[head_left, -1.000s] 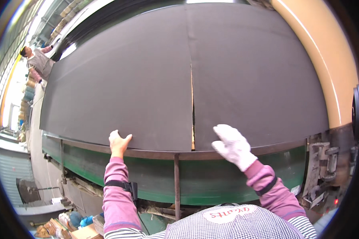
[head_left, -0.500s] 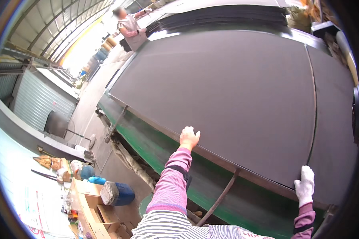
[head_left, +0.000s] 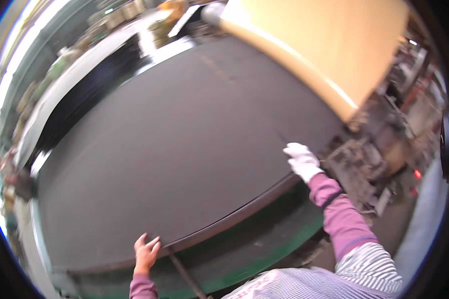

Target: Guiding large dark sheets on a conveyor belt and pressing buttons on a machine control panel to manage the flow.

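Note:
A broad dark grey sheet (head_left: 184, 149) lies flat over the long bench with green sides (head_left: 244, 254). My left hand (head_left: 147, 251), bare, is at the near edge of the sheet, toward the left, its fingers spread and partly over the edge. My right hand (head_left: 303, 160), in a white glove, is over the sheet's near edge farther right, fingers stretched out and a little apart. I cannot tell whether it presses on the sheet. Neither hand holds anything that shows.
A wide tan-orange sheet or belt (head_left: 314, 45) slopes up at the far right. Blurred machinery (head_left: 379, 159) stands beyond my right arm. A dark stack of sheets (head_left: 90, 89) lies past the bench's far edge. Another person (head_left: 17, 182) is blurred at the far left.
My view has swung to the right, bringing the tan-orange sheet and machinery into sight. The right hand has moved rightward along the edge, its fingers now more spread. The left hand stays at the edge.

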`<state>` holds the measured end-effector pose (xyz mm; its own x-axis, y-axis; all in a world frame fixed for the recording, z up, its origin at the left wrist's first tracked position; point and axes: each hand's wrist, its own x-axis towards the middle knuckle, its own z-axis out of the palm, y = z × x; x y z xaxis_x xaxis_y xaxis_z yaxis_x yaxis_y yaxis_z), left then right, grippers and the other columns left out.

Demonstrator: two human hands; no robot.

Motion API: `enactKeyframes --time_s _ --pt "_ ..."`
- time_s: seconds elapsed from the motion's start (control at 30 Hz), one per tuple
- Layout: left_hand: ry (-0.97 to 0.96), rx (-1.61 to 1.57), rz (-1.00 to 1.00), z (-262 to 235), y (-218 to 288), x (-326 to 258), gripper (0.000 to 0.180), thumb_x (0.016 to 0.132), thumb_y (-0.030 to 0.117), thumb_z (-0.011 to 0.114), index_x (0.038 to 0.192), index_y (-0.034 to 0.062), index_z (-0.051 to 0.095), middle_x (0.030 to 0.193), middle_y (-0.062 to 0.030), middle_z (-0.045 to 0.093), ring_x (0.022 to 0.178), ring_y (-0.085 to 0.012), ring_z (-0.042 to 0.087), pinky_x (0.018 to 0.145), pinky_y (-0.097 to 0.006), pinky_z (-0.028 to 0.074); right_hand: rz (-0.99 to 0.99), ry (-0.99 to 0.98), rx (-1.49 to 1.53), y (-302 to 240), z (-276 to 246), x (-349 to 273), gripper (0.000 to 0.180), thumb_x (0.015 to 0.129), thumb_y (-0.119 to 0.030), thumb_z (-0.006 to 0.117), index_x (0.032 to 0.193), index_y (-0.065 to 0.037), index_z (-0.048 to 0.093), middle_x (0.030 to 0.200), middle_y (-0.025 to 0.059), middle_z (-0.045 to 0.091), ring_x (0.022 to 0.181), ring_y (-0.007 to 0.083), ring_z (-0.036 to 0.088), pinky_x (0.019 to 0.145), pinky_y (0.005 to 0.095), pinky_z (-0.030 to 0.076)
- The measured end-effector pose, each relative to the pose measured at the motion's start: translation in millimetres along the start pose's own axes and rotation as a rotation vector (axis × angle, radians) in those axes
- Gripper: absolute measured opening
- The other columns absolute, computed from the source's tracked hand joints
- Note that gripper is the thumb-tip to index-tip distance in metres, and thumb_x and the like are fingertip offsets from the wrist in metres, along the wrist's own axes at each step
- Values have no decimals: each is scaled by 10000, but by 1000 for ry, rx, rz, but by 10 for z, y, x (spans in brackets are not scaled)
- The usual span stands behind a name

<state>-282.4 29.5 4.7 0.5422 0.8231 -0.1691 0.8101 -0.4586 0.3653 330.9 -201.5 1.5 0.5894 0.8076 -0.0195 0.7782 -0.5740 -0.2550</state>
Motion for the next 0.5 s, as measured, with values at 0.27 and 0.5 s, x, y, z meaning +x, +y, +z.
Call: enactKeyframes --time_s 0.27,0.5 --pt "-180 109 137 -62 1358 466 356 870 391 642 1172 221 722 1336 -218 473 1208 -406 442 1035 -477 397 302 216 -81 112 -626 -281 399 917 -231 504 1304 -164 574 1437 73 476 1322 248 438 1069 388 397" --pt "-85 160 242 497 2291 703 415 837 477 663 1152 216 728 1237 -210 535 1105 -384 503 949 -464 455 29 451 42 -295 -372 -1338 286 883 -139 608 1162 -147 672 1172 74 671 1089 266 630 919 376 526"
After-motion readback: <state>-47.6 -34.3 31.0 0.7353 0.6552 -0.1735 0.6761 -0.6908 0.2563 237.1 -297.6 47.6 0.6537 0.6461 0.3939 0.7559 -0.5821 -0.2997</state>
